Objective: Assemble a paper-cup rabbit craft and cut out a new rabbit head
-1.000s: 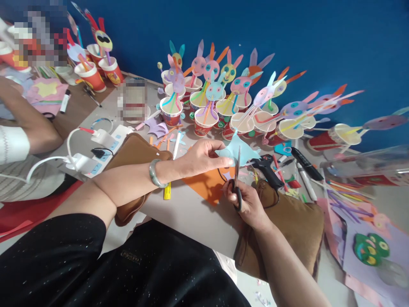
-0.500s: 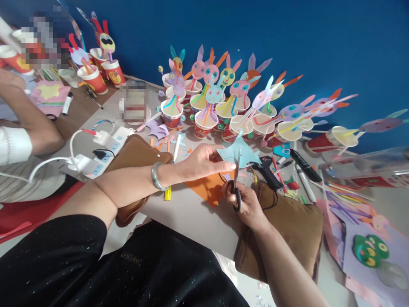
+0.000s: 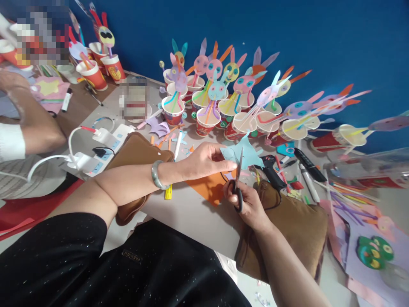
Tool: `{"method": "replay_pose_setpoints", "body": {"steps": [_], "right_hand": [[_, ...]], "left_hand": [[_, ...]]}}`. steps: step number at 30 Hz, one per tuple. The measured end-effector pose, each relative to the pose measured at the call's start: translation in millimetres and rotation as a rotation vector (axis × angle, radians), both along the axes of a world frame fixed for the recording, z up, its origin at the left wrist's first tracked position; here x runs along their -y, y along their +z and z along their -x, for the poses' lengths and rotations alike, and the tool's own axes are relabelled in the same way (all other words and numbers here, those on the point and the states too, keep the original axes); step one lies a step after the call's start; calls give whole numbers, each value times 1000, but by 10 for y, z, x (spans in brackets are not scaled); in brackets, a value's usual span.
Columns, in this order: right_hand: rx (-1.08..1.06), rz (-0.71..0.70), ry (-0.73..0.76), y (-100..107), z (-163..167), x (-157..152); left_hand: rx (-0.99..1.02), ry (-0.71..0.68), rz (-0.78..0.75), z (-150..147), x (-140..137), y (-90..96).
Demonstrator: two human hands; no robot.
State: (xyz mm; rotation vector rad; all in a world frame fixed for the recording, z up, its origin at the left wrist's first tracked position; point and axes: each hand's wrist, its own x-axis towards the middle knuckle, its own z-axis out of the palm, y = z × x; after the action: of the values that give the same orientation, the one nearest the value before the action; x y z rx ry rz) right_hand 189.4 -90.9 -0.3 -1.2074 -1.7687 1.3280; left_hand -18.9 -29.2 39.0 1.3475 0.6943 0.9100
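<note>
Between thumb and fingers, my left hand (image 3: 211, 160) pinches a light blue piece of paper (image 3: 251, 154) with an irregular cut outline. Black-handled scissors (image 3: 237, 192) sit in my right hand (image 3: 247, 200), its fingers through the loops. Their blades point up and lie against the paper close to my left thumb; whether they are parted is hard to make out. Beneath both hands, an orange sheet (image 3: 206, 187) lies on the table. Under my right forearm is a brown cushion (image 3: 294, 234), and a brown leather-like pad (image 3: 140, 153) lies under my left forearm.
Several paper cups (image 3: 208, 121) with paper rabbit heads stand along the blue wall. A black glue gun (image 3: 273, 172), markers and scraps lie right of my hands. At left are a white power strip (image 3: 108, 149) and another person's arm (image 3: 38, 119). Coloured sheets (image 3: 367, 238) lie at right.
The view has shifted slightly, so the cups appear a little further right. My hands, the blue paper and the scissors keep nearly the same pose. The other person's arm has moved slightly.
</note>
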Motion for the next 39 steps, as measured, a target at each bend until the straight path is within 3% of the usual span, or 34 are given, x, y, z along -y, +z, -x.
{"method": "replay_pose_setpoints", "body": {"steps": [39], "right_hand": [[-11, 15, 21, -67, -50, -7]], "left_hand": [[-51, 31, -3, 9, -9, 39]]}}
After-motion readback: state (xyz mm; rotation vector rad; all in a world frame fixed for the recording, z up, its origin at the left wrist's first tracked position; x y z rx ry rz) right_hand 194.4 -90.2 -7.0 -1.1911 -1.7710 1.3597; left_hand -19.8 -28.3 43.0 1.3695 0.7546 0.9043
